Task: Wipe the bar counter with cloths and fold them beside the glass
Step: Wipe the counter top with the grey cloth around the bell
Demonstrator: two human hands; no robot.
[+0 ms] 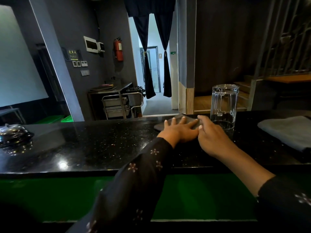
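Pressing cloth (176, 121) | left hand (180, 131) fingers flat | right hand (212, 132) fingers curled, grip unclear

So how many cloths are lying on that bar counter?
2. One folded grey cloth lies under both hands, left of the upturned clear glass; another folded grey cloth lies right of it. Others could be out of view.

Bare counter (94, 145) stretches left to the bell (13, 133); rightward the upturned glass (223, 108) stands just beside the hands, a folded cloth (286, 132) beyond, seemingly apart
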